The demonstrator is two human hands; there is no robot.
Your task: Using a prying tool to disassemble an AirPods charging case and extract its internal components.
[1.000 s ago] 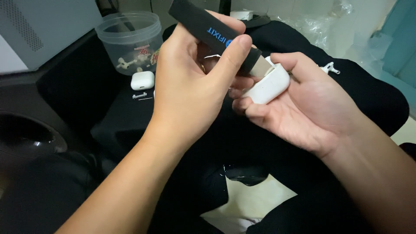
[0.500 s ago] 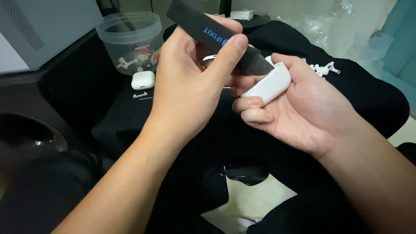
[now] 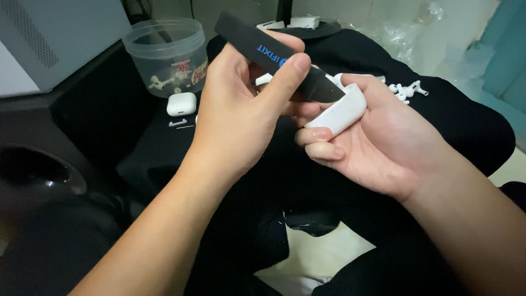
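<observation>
Left hand point(image 3: 241, 118) gripped the black pry tool point(image 3: 276, 57), fingers closed round it, tip at the white earbud case point(image 3: 339, 112). Right hand point(image 3: 378, 142) cupped the case, fingers curled under. Best kept shallow and steady at the edge, so it didn't slip.

Two hands are at work: the left hand point(image 3: 241, 118) and the right hand point(image 3: 383, 142). Between them sit one black pry tool point(image 3: 279, 57) and one white earbud case shell point(image 3: 342, 112). One more closed white earbud case point(image 3: 181, 103) lies on the black cloth point(image 3: 466, 115). One clear plastic tub point(image 3: 165, 55) holds a few small white parts, too jumbled to count. Roughly three loose white earbuds point(image 3: 406, 89) lie together, and two thin metal pins point(image 3: 181, 124) lie side by side.
</observation>
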